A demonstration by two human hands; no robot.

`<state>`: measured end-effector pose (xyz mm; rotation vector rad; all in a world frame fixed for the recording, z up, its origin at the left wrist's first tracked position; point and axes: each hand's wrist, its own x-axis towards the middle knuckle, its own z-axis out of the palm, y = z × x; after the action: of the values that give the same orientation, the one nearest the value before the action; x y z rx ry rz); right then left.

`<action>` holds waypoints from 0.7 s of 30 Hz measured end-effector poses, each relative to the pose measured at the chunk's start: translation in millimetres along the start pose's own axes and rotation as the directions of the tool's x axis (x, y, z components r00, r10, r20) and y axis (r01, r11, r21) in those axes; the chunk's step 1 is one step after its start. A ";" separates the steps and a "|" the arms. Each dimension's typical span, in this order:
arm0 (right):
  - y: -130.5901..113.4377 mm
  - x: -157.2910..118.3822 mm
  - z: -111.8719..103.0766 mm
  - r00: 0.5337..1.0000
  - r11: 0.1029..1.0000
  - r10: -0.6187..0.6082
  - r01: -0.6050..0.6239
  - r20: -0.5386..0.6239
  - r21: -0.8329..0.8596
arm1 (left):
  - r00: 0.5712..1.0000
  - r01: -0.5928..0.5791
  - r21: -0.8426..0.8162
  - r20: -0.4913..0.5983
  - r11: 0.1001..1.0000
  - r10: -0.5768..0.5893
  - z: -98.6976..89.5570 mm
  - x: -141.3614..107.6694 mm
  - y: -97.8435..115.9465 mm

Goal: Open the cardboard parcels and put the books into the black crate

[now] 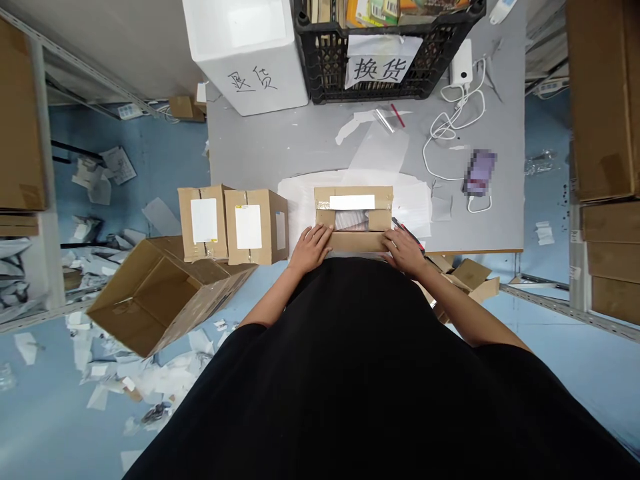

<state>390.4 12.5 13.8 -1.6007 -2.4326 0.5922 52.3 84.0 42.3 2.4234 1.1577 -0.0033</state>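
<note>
One open carton (356,241), wrapped contents (351,219) showing, sits at the table's (255,150) near edge, touched by a spread left hand (312,248) and a right hand (406,250) whose grip I cannot tell. A far crate (327,70) holds books (327,12); paper (175,375) litters the floor (45,417).

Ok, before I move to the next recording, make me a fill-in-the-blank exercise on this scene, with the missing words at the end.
1. The left hand and right hand together touch ____ opened cardboard box (give a number).
2. The red-and-black tool lies nearer the ____ hand.
3. Left of that box, ____ labelled cartons stand side by side.
4. Seen by the wearer, the black plastic crate of books stands to the ____ of the white foam box.

Missing words: one; right; two; right.
</note>
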 end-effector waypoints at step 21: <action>3.8 31.1 -29.4 0.888 0.950 0.299 -0.239 -0.351 0.202 | 0.898 0.203 -0.253 -0.337 0.946 -0.283 -18.3 33.4 -22.6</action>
<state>391.2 49.0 36.6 -1.8073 -1.8593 0.4454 53.8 128.2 43.4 2.1270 1.5367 0.4950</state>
